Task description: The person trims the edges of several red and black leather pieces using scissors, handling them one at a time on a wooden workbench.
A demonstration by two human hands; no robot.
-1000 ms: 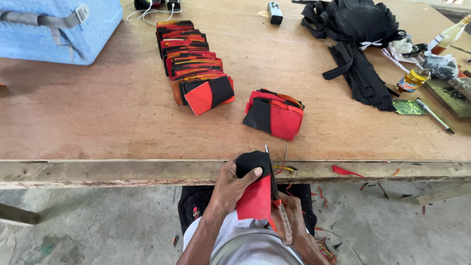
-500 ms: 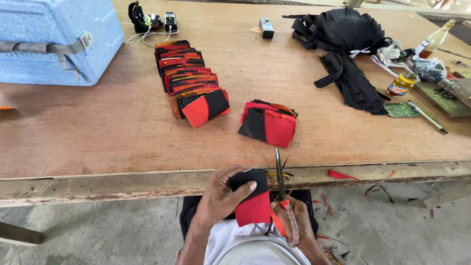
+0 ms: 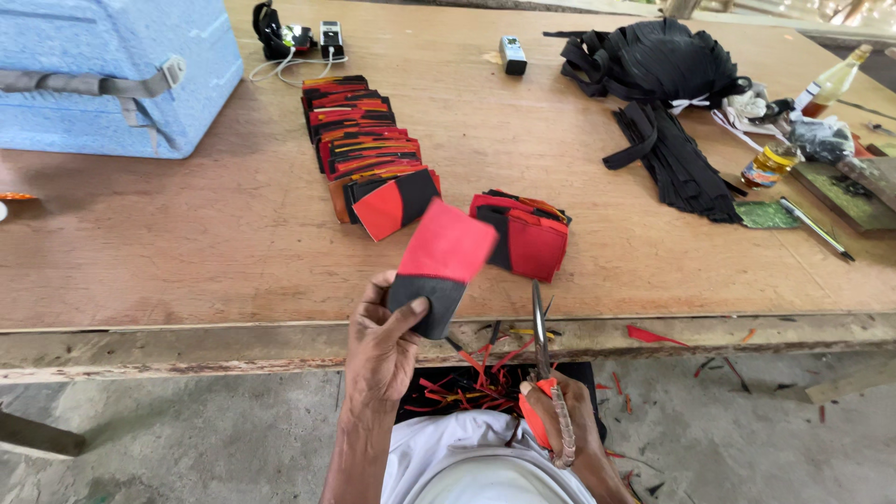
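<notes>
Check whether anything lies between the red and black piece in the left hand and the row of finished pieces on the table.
Nothing visible does. The left hand holds the red and black piece up over the table edge; only bare wood lies between it and the row of pieces. The scissors stay off to the right.

Around the wooden table

A blue cooler box (image 3: pixel 112 75) sits far left; black straps (image 3: pixel 667 103) are heaped at the back right, with a small amber bottle (image 3: pixel 767 165) and a pen (image 3: pixel 815 229) just beside them.
</notes>
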